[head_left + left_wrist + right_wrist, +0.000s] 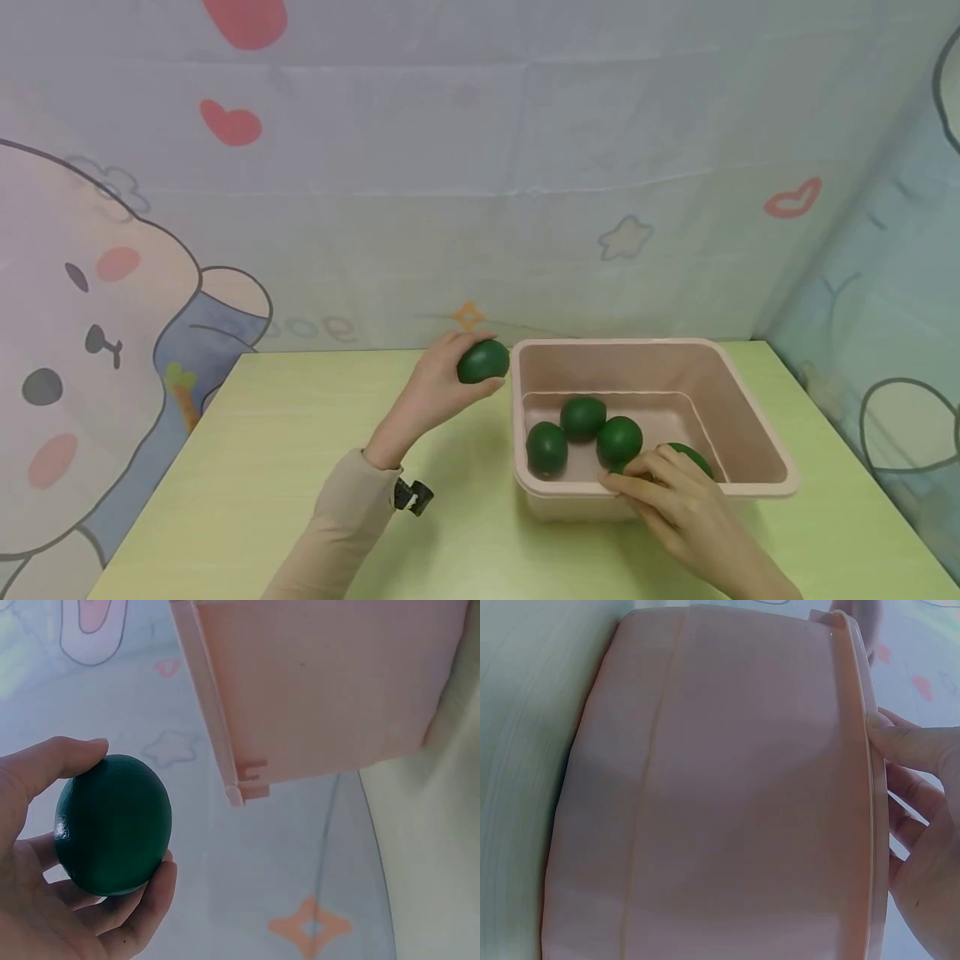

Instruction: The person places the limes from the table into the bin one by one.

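Observation:
My left hand (442, 379) holds a dark green, egg-shaped avocado (483, 362) just left of a pink plastic bin (652, 348). In the left wrist view, the thumb and curled fingers hold this glossy avocado (114, 825) from both sides. My right hand (686, 500) is at the bin's near rim, fingers reaching over it. The right wrist view shows the thumb (907, 744) on the rim and the other fingers behind it, partly hidden. Inside the bin lie several more avocados (583, 418), some partly covered by the right hand.
The bin stands on a pale yellow-green table (315, 417), towards its right side. Behind the table hangs a printed cloth (420, 167) with hearts and a cartoon animal. A small black device (412, 497) sits at the left wrist.

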A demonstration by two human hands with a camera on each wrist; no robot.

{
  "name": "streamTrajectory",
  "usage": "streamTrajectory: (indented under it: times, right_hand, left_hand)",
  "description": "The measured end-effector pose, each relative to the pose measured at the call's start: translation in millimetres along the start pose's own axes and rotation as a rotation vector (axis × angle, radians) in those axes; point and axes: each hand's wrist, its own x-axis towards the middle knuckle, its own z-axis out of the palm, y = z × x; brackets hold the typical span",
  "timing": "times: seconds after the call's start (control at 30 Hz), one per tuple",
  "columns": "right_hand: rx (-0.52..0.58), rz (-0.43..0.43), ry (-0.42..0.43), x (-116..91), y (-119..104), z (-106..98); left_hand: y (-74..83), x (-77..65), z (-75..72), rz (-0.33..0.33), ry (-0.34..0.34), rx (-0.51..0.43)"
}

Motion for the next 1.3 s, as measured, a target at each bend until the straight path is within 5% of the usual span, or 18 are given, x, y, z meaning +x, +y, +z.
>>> streamTrajectory:
  times: [0.53, 1.3]
  right_hand:
    - [0.005, -0.008, 0.016, -0.5, 0.7, 1.9]
    - [-0.006, -0.009, 0.008, -0.2, 1.2, 1.0]
  left_hand:
    - [27.6, 10.7, 2.6, 0.133, -0.039, 0.002]
    - [69.7, 25.7, 15.2, 0.220, -0.148, 0.047]
